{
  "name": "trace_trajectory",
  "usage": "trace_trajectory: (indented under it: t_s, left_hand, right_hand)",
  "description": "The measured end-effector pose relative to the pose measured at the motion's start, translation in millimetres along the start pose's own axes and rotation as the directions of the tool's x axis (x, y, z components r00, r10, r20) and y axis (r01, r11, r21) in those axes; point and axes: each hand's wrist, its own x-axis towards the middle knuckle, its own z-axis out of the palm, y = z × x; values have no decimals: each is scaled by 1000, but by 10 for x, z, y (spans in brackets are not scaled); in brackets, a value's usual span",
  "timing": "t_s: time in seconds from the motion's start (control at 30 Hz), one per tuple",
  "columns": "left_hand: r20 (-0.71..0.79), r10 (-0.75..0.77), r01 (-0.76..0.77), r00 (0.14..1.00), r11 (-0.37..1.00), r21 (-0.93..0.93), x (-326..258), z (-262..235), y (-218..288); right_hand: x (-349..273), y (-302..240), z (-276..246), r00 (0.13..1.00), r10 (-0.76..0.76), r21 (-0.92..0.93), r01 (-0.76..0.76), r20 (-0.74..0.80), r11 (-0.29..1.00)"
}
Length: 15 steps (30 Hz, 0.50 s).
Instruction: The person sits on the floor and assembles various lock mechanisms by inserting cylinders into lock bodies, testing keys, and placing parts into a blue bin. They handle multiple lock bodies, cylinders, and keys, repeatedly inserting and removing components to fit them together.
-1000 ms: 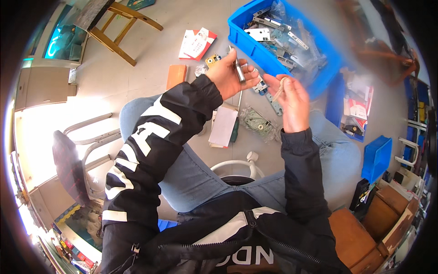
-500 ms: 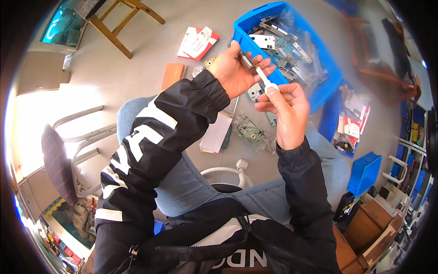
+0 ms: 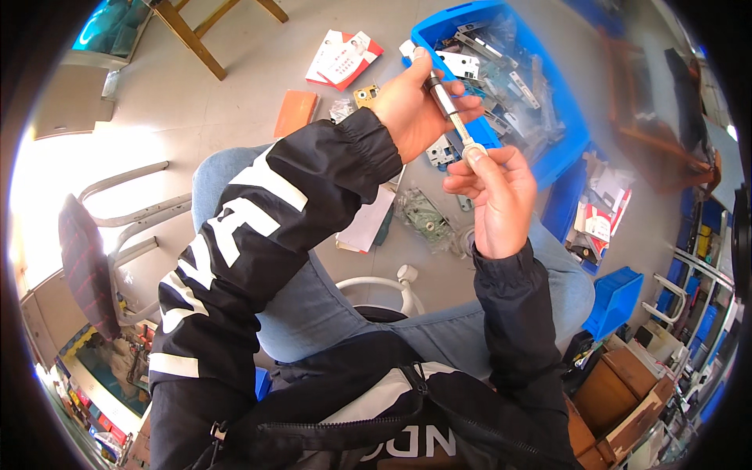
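In my left hand, a shiny metal lock cylinder lies across the fingers, with the thumb over its upper part. A pale knob-like end sticks out beyond the thumb. My right hand pinches the round head of a key between thumb and fingers. The key's blade points up and left, in line with the cylinder, and its tip meets the cylinder's near end. How far the tip sits inside, I cannot tell.
Beyond my hands stands a blue bin of metal lock parts in plastic bags. On the floor lie red-and-white boxes, an orange box, a yellowish metal part and a bagged lock part. A small blue crate sits at right.
The key's tip has come up to the cylinder's end, where a gap showed before. The cylinder has shifted in my left hand, and its pale knob now shows past the thumb.
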Motion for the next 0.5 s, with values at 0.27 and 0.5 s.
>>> trace_trajectory:
  t_s: [0.27,0.5]
  left_hand:
    - [5,-108,107,994,989,99,-85,-89,-242]
    - [-215,45,5,976,974,227,28,-24,127]
  right_hand:
    - [28,101,-66,999,27,-6,-27,33,1000]
    - [107,-4,-170,990,-131,-339,109,-44,935]
